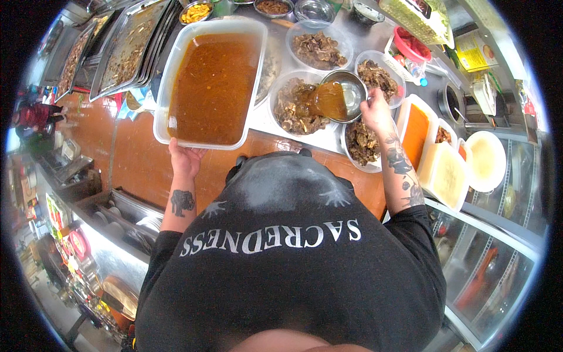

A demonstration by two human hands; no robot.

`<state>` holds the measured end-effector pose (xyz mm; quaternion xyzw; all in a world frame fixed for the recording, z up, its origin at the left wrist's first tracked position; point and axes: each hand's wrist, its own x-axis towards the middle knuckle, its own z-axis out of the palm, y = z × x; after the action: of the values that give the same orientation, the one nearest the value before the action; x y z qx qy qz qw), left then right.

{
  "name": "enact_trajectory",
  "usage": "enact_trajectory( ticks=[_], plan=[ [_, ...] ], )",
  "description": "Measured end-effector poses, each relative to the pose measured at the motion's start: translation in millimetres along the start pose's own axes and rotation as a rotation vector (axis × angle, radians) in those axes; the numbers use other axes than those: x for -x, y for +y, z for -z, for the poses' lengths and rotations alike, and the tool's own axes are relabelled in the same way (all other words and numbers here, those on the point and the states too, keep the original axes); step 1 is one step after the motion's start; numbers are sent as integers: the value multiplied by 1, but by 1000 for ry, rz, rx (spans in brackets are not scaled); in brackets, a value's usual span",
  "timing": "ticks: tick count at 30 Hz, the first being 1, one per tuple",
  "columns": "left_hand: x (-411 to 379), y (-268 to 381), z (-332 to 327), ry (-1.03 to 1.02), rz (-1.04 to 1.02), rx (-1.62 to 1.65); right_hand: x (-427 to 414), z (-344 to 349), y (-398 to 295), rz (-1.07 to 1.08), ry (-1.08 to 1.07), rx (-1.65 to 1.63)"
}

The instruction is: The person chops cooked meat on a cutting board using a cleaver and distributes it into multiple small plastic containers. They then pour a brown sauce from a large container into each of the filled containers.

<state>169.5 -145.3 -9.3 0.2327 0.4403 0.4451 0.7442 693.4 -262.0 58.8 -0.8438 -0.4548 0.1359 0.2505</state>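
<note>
My left hand (184,158) supports the near rim of a large translucent plastic tub (164,94). Reddish-brown broth (215,88) fills much of the tub. My right hand (376,112) grips a round metal bowl or ladle (353,93), whose handle, if any, is hidden. It is tilted, and brown broth (327,101) runs from it onto pieces of cooked meat (292,90) in a round clear plastic bowl (272,105). Similar bowls of meat stand close by: one behind (347,33), one beyond my hand (401,99), and one under my forearm (347,152).
Stacked metal trays (127,48) with food remnants stand at far left. On the right are an orange-filled tub (415,132), a pale block-like container (444,178) and a glass-fronted cabinet (484,264). Small food bowls line the back, including yellow pieces (195,13). Another person (37,116) is at far left.
</note>
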Motion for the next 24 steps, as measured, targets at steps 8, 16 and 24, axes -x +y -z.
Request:
enact_trajectory(
  ticks=[8, 16, 24],
  plan=[
    [6, 4, -20, -73, -190, -147, 14, 17, -20, 218, -21, 210],
    [-1, -8, 5, -20, -57, 60, 41, 27, -62, 265, -149, 62],
    [0, -2, 7, -64, -12, 44, 58, -1, -41, 257, -135, -43]
  ],
)
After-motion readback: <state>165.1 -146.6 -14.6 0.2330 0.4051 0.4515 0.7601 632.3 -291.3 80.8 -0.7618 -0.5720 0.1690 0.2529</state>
